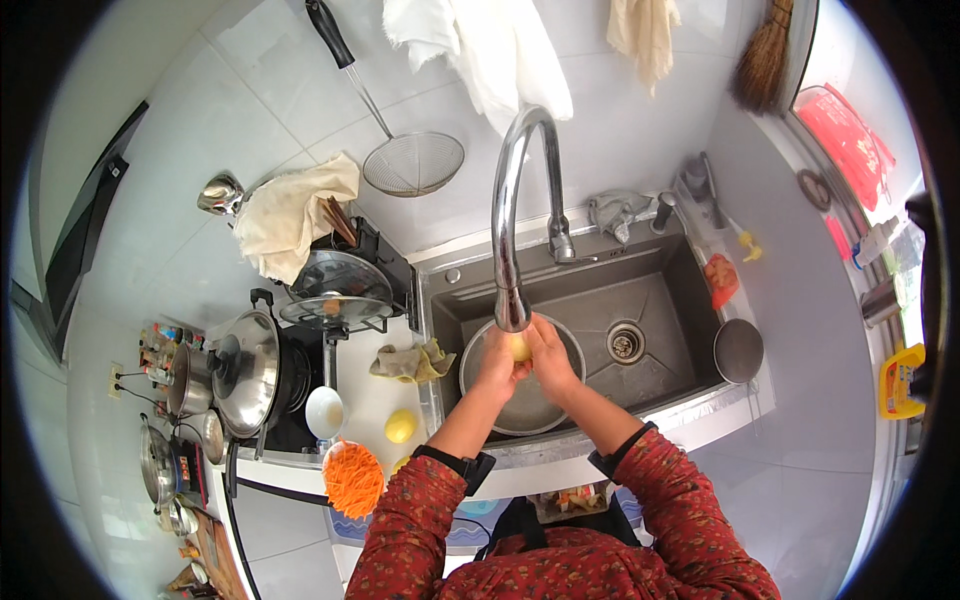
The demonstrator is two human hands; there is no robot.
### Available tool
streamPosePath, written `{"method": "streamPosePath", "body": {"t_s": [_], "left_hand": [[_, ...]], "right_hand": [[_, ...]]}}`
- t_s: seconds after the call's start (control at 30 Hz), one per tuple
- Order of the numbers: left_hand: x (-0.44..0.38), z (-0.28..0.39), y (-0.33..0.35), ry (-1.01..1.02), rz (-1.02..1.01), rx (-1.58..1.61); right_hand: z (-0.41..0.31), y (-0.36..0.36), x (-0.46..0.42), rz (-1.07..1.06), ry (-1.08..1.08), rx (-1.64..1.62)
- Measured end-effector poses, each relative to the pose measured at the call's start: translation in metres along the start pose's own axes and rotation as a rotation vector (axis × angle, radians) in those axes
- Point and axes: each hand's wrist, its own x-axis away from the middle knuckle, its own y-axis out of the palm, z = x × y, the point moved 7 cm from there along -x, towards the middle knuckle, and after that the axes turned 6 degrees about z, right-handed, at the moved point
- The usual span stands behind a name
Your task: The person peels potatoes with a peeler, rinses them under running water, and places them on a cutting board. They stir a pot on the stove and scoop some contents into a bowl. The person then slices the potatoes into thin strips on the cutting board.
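Note:
Beneath the chrome faucet (pixel 513 225), my left hand (pixel 498 361) and my right hand (pixel 553 357) close together around a pale yellow, round piece of produce (pixel 519 347). Its kind is hard to tell, since my fingers and the spout hide part of it. Below my hands, a round metal basin (pixel 525 420) rests in the left part of the grey sink (pixel 660 292). On the counter left of the sink lies a similar yellow piece of produce (pixel 400 426). Part of another one shows beside my left sleeve.
A bowl of shredded carrot (pixel 352 478) and a white bowl (pixel 325 412) stand at the counter's front left, near a crumpled cloth (pixel 412 360). Farther left is a lidded wok (pixel 246 373). A small dark pan (pixel 738 351) sits at the sink's right edge. A wire skimmer (pixel 414 163) hangs behind.

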Motion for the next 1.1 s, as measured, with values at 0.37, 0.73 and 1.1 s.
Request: {"method": "streamPosePath", "body": {"t_s": [0.37, 0.73, 1.1], "left_hand": [[-0.02, -0.014, -0.003, -0.266, -0.176, 0.488], [0.008, 0.01, -0.042, -0.058, -0.026, 0.124], [0.047, -0.052, -0.088, -0.251, 0.166, 0.114]], "right_hand": [[-0.03, -0.073, -0.081, 0.222, 0.191, -0.156], [-0.063, -0.073, -0.111, 0.161, 0.26, -0.242], [-0.091, -0.191, 0.01, 0.098, -0.291, 0.936]]}}
